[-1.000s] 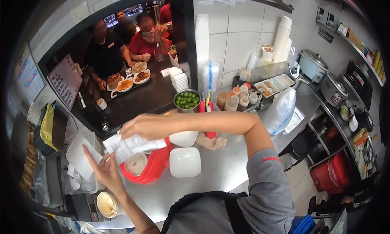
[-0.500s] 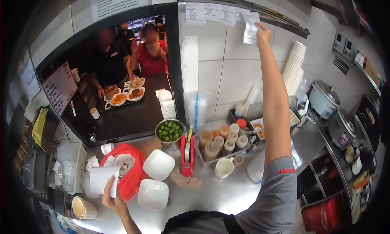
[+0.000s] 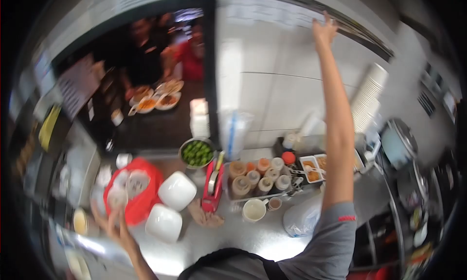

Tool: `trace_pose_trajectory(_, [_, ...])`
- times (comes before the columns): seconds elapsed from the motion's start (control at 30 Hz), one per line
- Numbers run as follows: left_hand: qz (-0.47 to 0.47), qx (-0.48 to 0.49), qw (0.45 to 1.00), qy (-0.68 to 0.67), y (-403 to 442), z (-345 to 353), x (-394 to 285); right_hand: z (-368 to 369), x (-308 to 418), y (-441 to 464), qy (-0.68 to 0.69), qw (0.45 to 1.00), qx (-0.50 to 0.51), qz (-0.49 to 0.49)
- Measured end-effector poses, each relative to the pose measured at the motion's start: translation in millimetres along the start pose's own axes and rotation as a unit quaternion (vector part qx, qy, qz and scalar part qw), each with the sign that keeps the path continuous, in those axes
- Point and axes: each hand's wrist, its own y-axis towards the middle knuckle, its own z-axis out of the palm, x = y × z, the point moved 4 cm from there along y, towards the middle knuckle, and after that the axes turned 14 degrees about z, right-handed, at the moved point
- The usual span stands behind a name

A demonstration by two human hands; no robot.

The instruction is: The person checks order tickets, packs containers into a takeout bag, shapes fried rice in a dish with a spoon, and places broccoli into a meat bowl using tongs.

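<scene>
My right hand [image 3: 325,33] is raised high at the wall, its fingers apart and touching or close to the metal rail [image 3: 357,27]. Blurred paper slips [image 3: 265,15] hang from that rail to the left of the hand. Low on the left, my left hand [image 3: 116,229] has its fingers spread and holds nothing that I can see. Just beyond its fingertips lies a red plastic bag [image 3: 152,202] with round, pale containers [image 3: 137,183] in it. Two white square bowls [image 3: 177,191] stand right of the bag, on the steel counter.
A red tape dispenser [image 3: 212,190], a bowl of green limes [image 3: 197,153] and a tray of squeeze bottles [image 3: 253,178] line the counter. Stacked cups [image 3: 369,97] lean at right. Through the hatch, people stand behind dishes of food [image 3: 166,101].
The white paper has left my left hand, whose fingers have spread. My right hand has moved up to the rail, and the slip no longer shows in it. The view has shifted and blurred.
</scene>
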Motion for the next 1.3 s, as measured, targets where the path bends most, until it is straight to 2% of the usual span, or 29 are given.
trace_pose_trajectory(0.03, [0.015, 0.010, 0.999, 0.044, -1, -4, 19, 17, 12, -22, 0.140, 0.975, 0.104, -0.139])
trace_pose_trajectory(0.07, [-0.080, 0.000, 0.992, -0.102, 2, 3, 21, 18, 41, -78, 0.245, 0.926, 0.280, -0.064])
trace_pose_trajectory(0.1, [-0.188, -0.033, 0.958, -0.214, -11, 9, 54, 9, 73, -143, 0.251, 0.879, 0.402, -0.059])
trace_pose_trajectory(0.13, [-0.226, -0.070, 0.903, -0.359, -5, 27, 32, -1, 96, -206, 0.252, 0.818, 0.514, -0.057])
trace_pose_trajectory(0.17, [-0.260, -0.072, 0.859, -0.435, -4, 38, 25, -7, 107, -266, 0.220, 0.732, 0.635, -0.114])
trace_pose_trajectory(0.2, [-0.287, -0.059, 0.832, -0.472, -3, 45, 17, -14, 112, -324, 0.230, 0.615, 0.738, -0.156])
trace_pose_trajectory(0.23, [-0.309, -0.041, 0.799, -0.514, -4, 49, 11, -26, 112, -376, 0.205, 0.548, 0.800, -0.134])
trace_pose_trajectory(0.27, [-0.313, -0.050, 0.792, -0.522, -8, 48, 11, -29, 102, -424, 0.198, 0.496, 0.837, -0.118])
trace_pose_trajectory(0.3, [-0.317, -0.055, 0.784, -0.531, -12, 46, 13, -40, 97, -464, 0.175, 0.433, 0.884, -0.001])
trace_pose_trajectory(0.37, [-0.324, -0.063, 0.783, -0.527, -20, 36, 24, -60, 95, -519, 0.158, 0.321, 0.930, 0.085])
trace_pose_trajectory(0.43, [-0.335, -0.072, 0.798, -0.496, -30, 23, 40, -71, 100, -549, 0.134, 0.313, 0.935, 0.099])
trace_pose_trajectory(0.47, [-0.349, -0.081, 0.800, -0.481, -35, 14, 45, -70, 98, -563, 0.140, 0.330, 0.929, 0.095])
trace_pose_trajectory(0.57, [-0.290, 0.016, 0.883, -0.369, -52, -15, 36, -78, 96, -579, 0.171, 0.381, 0.902, 0.111])
trace_pose_trajectory(0.7, [-0.286, -0.029, 0.897, -0.335, -82, -40, 22, -103, 121, -589, 0.202, 0.347, 0.914, 0.055])
trace_pose_trajectory(0.73, [-0.300, -0.040, 0.894, -0.332, -89, -43, 22, -110, 126, -590, 0.206, 0.356, 0.911, 0.020])
trace_pose_trajectory(0.83, [-0.190, -0.070, 0.920, -0.336, -89, -58, -9, -141, 141, -582, 0.205, 0.386, 0.897, -0.064])
trace_pose_trajectory(0.87, [-0.198, -0.030, 0.930, -0.308, -85, -69, -32, -154, 146, -578, 0.186, 0.367, 0.907, -0.088])
trace_pose_trajectory(0.9, [-0.161, -0.041, 0.942, -0.292, -90, -77, -42, -164, 149, -575, 0.209, 0.384, 0.887, -0.149])
trace_pose_trajectory(0.97, [-0.110, -0.011, 0.971, -0.213, -112, -94, -48, -184, 162, -579, 0.232, 0.352, 0.884, -0.201])
trace_pose_trajectory(1.0, [-0.078, 0.030, 0.987, -0.135, -112, -107, -61, -190, 167, -584, 0.206, 0.353, 0.890, -0.199])
trace_pose_trajectory(1.1, [-0.130, 0.086, 0.977, -0.149, -129, -137, -68, -213, 188, -617, 0.303, 0.404, 0.855, -0.119])
trace_pose_trajectory(1.13, [-0.139, -0.022, 0.978, -0.154, -128, -145, -80, -222, 197, -629, 0.329, 0.418, 0.839, -0.112])
trace_pose_trajectory(1.23, [-0.150, -0.138, 0.973, -0.108, -141, -181, -99, -258, 232, -658, 0.418, 0.419, 0.793, -0.144])
trace_pose_trajectory(1.3, [-0.116, -0.192, 0.972, -0.070, -151, -204, -111, -283, 251, -679, 0.461, 0.391, 0.780, -0.162])
